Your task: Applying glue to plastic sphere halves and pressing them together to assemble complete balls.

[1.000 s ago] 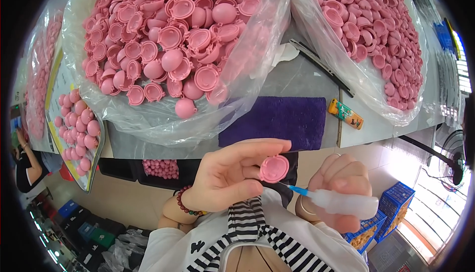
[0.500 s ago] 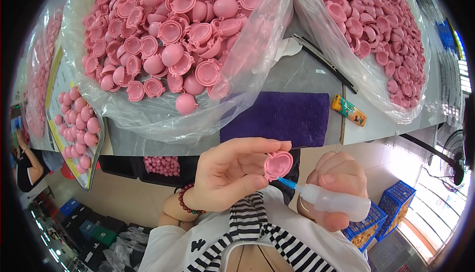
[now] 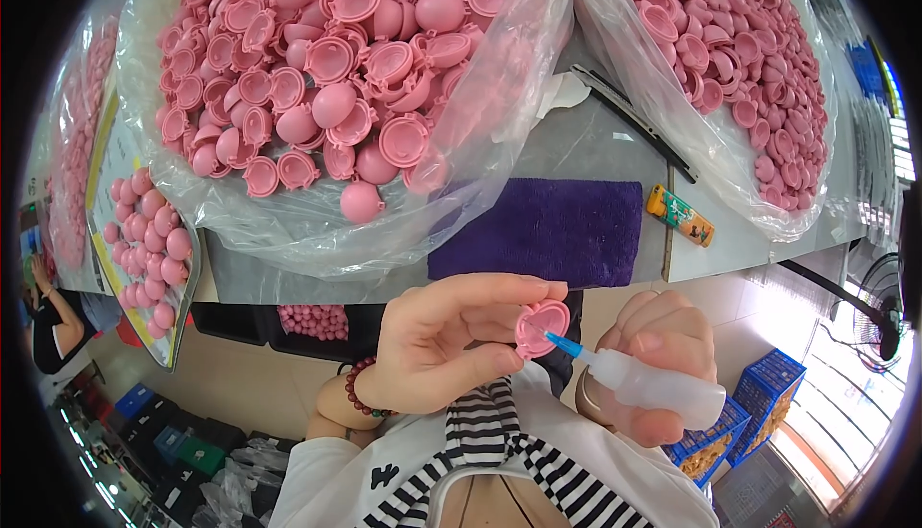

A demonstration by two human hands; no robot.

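Between the thumb and fingers of my left hand is a small pink plastic half shell, its hollow side facing right and up. My right hand grips a translucent white squeeze bottle with a blue needle tip. That tip points left, its end at the inside of the shell's lower rim. Whether any liquid is coming out is too small to see. Both hands are held in front of the table's near edge, just below a folded purple cloth.
Clear plastic bags of pink shells cover the table's far left and right. A lighter and a dark metal strip lie right of the cloth. Closed pink balls fill a tray at left. Blue crates stand at lower right.
The shell has shifted slightly right and turned more toward the bottle. The needle tip has moved from the shell's lower outer edge to its inside.
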